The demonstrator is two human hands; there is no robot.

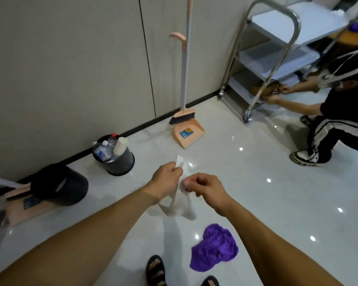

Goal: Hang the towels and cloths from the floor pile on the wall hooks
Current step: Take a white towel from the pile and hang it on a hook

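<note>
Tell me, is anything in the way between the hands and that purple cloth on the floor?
Nothing lies on the purple cloth; it sits in the open on the floor. But the left hand and right hand both hold a white cloth, which hangs down from them toward it.

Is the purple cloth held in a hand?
No, the purple cloth lies on the floor; the left hand and right hand hold the white cloth.

White cloth (pixel 181 200) dangling limp in midair; purple cloth (pixel 214 247) crumpled on floor.
</note>
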